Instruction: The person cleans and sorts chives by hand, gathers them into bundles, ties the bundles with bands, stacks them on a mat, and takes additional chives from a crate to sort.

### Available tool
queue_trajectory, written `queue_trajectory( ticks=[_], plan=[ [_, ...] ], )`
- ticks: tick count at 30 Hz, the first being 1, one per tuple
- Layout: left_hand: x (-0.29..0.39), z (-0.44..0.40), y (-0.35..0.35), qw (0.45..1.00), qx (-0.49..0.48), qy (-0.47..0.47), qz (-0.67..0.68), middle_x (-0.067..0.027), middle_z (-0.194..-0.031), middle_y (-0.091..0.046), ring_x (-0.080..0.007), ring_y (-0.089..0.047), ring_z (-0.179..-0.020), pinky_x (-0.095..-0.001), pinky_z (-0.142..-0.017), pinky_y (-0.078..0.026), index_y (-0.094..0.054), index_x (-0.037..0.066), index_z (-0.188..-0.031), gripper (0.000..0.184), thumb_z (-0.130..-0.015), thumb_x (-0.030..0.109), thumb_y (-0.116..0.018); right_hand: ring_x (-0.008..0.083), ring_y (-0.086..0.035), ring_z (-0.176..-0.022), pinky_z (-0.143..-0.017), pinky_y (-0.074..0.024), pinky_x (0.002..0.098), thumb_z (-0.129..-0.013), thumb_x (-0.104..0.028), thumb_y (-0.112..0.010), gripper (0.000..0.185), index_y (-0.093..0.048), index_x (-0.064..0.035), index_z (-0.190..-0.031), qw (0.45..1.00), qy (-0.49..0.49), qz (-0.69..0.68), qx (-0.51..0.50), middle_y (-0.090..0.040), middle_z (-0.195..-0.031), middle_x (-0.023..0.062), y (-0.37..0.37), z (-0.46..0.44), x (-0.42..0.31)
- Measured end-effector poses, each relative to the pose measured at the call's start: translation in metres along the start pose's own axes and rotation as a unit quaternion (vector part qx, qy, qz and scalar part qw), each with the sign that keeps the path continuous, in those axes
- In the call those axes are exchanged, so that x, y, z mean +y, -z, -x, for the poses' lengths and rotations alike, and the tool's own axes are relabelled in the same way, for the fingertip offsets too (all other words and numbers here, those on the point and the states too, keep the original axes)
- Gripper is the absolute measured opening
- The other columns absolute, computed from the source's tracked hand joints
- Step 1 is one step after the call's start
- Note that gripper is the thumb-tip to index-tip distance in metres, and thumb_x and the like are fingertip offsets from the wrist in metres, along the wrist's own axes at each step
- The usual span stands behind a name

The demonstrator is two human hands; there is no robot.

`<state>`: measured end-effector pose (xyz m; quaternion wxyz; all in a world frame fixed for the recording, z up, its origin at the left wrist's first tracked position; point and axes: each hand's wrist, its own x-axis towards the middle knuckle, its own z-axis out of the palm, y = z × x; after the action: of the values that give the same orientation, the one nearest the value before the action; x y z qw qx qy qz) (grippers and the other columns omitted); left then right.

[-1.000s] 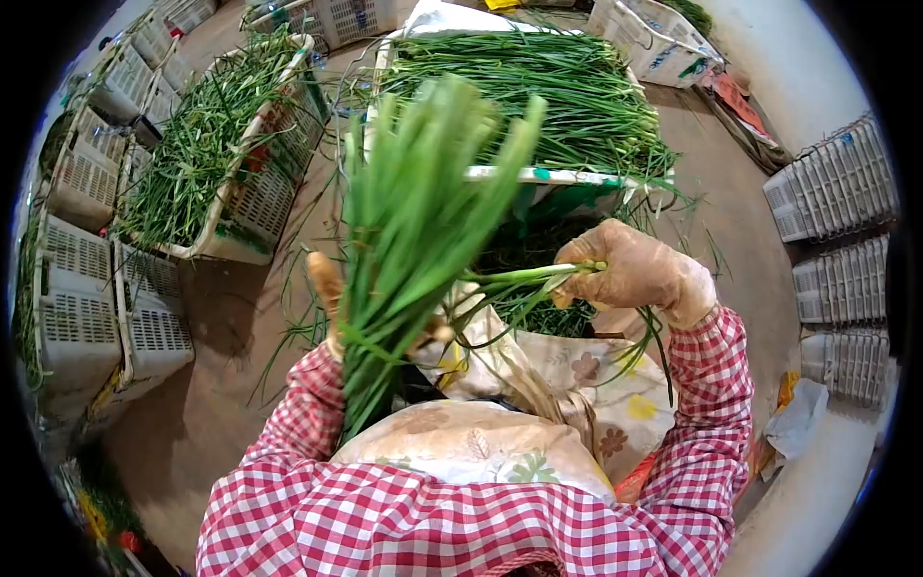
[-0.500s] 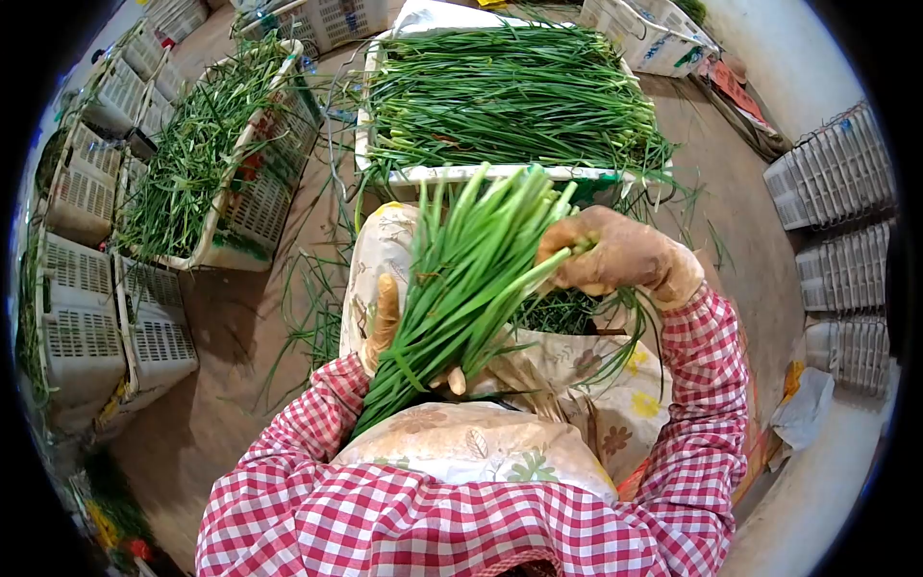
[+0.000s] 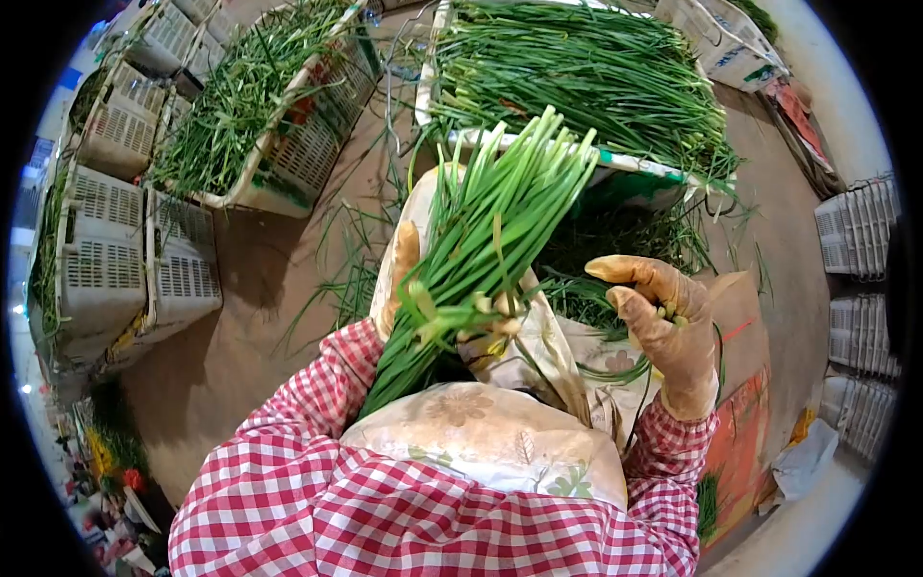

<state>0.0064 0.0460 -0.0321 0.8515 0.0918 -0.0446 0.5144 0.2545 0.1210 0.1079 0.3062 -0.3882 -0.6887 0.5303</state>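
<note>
My left hand, in a dirty tan glove, is wrapped round a thick bunch of garlic chives. The pale cut ends point up and away from me, and the leaves run down toward my lap. Fingertips show at the near side of the bunch; the palm is hidden behind it. To the right of the bunch is my right hand, gloved too, its thumb and forefinger apart. Its other fingers are curled round a few chive stalks, with thin leaves hanging below. A stained floral apron covers my lap.
Ahead stands a white crate heaped with chives laid in rows. At the left is another crate full of tangled greens, beside stacked crates. More crates line the right wall. Loose leaves litter the floor.
My right hand has moved away from the bunch, down and to the right, and its thumb and forefinger have parted. The left hand still holds the bunch. The view has shifted slightly.
</note>
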Motion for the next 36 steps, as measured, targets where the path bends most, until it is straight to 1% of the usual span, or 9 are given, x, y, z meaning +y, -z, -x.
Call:
queue_trajectory(
  ticks=[6, 11, 16, 18, 21, 24, 28, 31, 36],
  plan=[
    [0.001, -0.004, -0.002, 1.0, 0.016, -0.003, -0.008, -0.0339, -0.133, -0.039, -0.0473, -0.047, -0.118, -0.0443, -0.076, -0.055, -0.02, 0.011, -0.147, 0.099, -0.077, 0.081, -0.03, 0.0031, -0.055, -0.067, -0.058, -0.0453, 0.0168, -0.083, -0.023, -0.072, 0.039, -0.063, -0.0024, -0.115, 0.996, 0.046, -0.044, 0.068, -0.066, -0.081, 0.0012, -0.001, -0.006, -0.004],
    [-0.001, -0.001, -0.008, 0.998, 0.052, -0.018, -0.018, -0.0329, -0.134, -0.039, -0.0472, -0.047, -0.118, -0.0444, -0.074, -0.055, -0.02, 0.011, -0.146, 0.098, -0.078, 0.08, -0.031, 0.0012, -0.047, -0.049, -0.045, -0.0444, 0.0176, -0.064, -0.046, -0.082, 0.101, -0.035, 0.0049, -0.137, 0.985, 0.013, 0.149, -0.081, -0.046, -0.053, -0.0028, -0.018, -0.036, -0.02],
    [-0.007, 0.012, -0.017, 0.997, 0.072, -0.035, -0.022, -0.0318, -0.134, -0.038, -0.0471, -0.047, -0.118, -0.0445, -0.073, -0.055, -0.02, 0.011, -0.146, 0.096, -0.079, 0.078, -0.033, 0.0077, -0.058, -0.058, -0.042, -0.0495, 0.0195, -0.085, -0.016, -0.067, 0.039, -0.058, -0.0056, -0.122, 0.977, -0.097, -0.174, -0.072, -0.062, -0.075, 0.0052, -0.05, -0.039, -0.017],
    [-0.009, 0.014, -0.018, 0.996, 0.073, -0.036, -0.02, -0.0314, -0.135, -0.038, -0.0471, -0.047, -0.118, -0.0445, -0.072, -0.055, -0.02, 0.011, -0.146, 0.096, -0.079, 0.078, -0.033, 0.0101, -0.06, -0.062, -0.048, -0.0509, 0.0213, -0.087, -0.011, -0.064, 0.031, -0.061, -0.0056, -0.117, 0.995, 0.095, 0.039, -0.006, -0.065, -0.08, 0.005, -0.018, -0.045, -0.018],
    [-0.012, 0.014, -0.017, 0.996, 0.073, -0.038, -0.017, -0.0308, -0.135, -0.038, -0.047, -0.047, -0.118, -0.0446, -0.072, -0.055, -0.02, 0.011, -0.146, 0.095, -0.08, 0.077, -0.034, 0.0118, -0.061, -0.068, -0.056, -0.0516, 0.0226, -0.087, -0.008, -0.062, 0.026, -0.064, -0.0052, -0.113, 0.735, 0.393, 0.524, 0.171, -0.067, -0.088, 0.004, 0.063, -0.042, -0.021],
    [-0.013, 0.014, -0.017, 0.996, 0.076, -0.045, -0.02, -0.0302, -0.136, -0.038, -0.047, -0.047, -0.118, -0.0446, -0.071, -0.056, -0.02, 0.011, -0.146, 0.094, -0.08, 0.076, -0.035, 0.0135, -0.054, -0.108, -0.086, -0.0454, 0.0247, -0.088, -0.017, -0.063, 0.044, -0.051, -0.0058, -0.129, 0.899, 0.08, 0.25, 0.351, -0.058, -0.123, 0.0064, 0.114, -0.023, -0.064],
    [-0.012, 0.013, -0.015, 0.996, 0.078, -0.042, -0.02, -0.0293, -0.136, -0.038, -0.0469, -0.046, -0.118, -0.0447, -0.07, -0.056, -0.02, 0.011, -0.146, 0.093, -0.081, 0.075, -0.036, 0.0063, -0.055, -0.063, -0.063, -0.05, 0.0208, -0.076, -0.026, -0.075, 0.074, -0.04, -0.0063, -0.138, 0.921, 0.1, 0.346, 0.148, -0.061, -0.119, 0.0104, 0.086, -0.025, -0.034],
    [-0.014, 0.01, -0.014, 0.996, 0.079, -0.036, -0.03, -0.0287, -0.137, -0.038, -0.0469, -0.046, -0.118, -0.0447, -0.069, -0.056, -0.02, 0.011, -0.146, 0.092, -0.082, 0.074, -0.037, 0.0009, -0.042, -0.046, -0.047, -0.0434, 0.0189, -0.057, -0.035, -0.084, 0.094, -0.042, -0.008, -0.137, 0.972, 0.156, 0.175, 0.011, -0.069, -0.103, 0.0043, 0.002, -0.009, -0.015],
    [-0.004, -0.001, -0.011, 0.997, 0.05, 0.015, -0.051, -0.0277, -0.138, -0.038, -0.0468, -0.046, -0.119, -0.0448, -0.067, -0.056, -0.021, 0.011, -0.146, 0.09, -0.083, 0.073, -0.038, 0.0205, -0.062, -0.068, -0.061, -0.0497, 0.0336, -0.078, -0.019, -0.074, 0.028, -0.064, -0.0057, -0.101, 0.955, 0.278, 0.066, 0.075, -0.066, -0.088, 0.0108, -0.058, -0.023, -0.015]
  ],
)
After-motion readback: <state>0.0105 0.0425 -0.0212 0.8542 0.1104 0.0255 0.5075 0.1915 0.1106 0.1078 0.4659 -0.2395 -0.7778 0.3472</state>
